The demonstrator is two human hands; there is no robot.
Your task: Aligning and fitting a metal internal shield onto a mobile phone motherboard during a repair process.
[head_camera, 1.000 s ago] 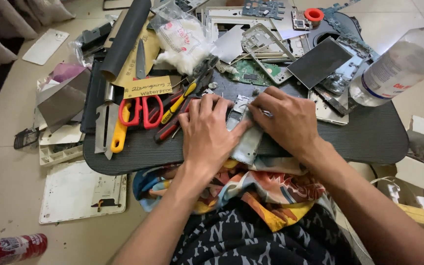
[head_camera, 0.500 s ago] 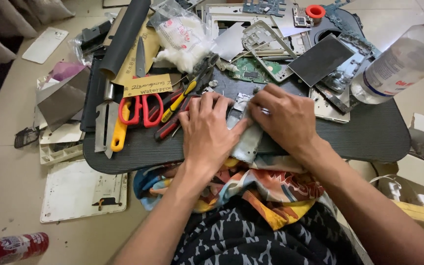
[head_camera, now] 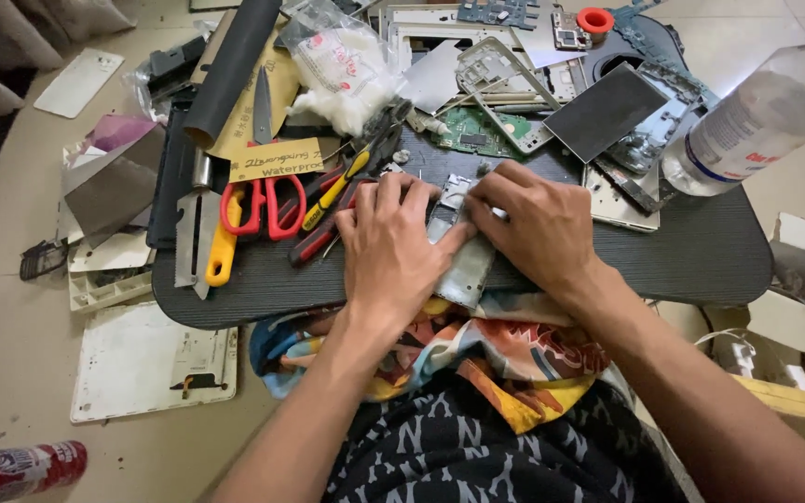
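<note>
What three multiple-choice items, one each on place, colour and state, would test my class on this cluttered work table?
1. Where do the scissors lie?
A. left of the left hand
B. on the floor
C. under the bottle

2. What colour are the scissor handles?
A. blue
B. red
C. white

3. How is the metal plate held?
A. lifted in the air
B. lying untouched
C. pressed on the table by both hands

Answers: 1 A, they rest on the tabletop left of that hand. 2 B, both loops are red. 3 C, left hand and right hand cover it.

Two hands, the left hand (head_camera: 393,251) and the right hand (head_camera: 533,228), rest on the desk (head_camera: 701,261). One pair of red scissors (head_camera: 263,207) lies left. One clear bottle (head_camera: 757,116) and one can (head_camera: 16,469) show.
</note>
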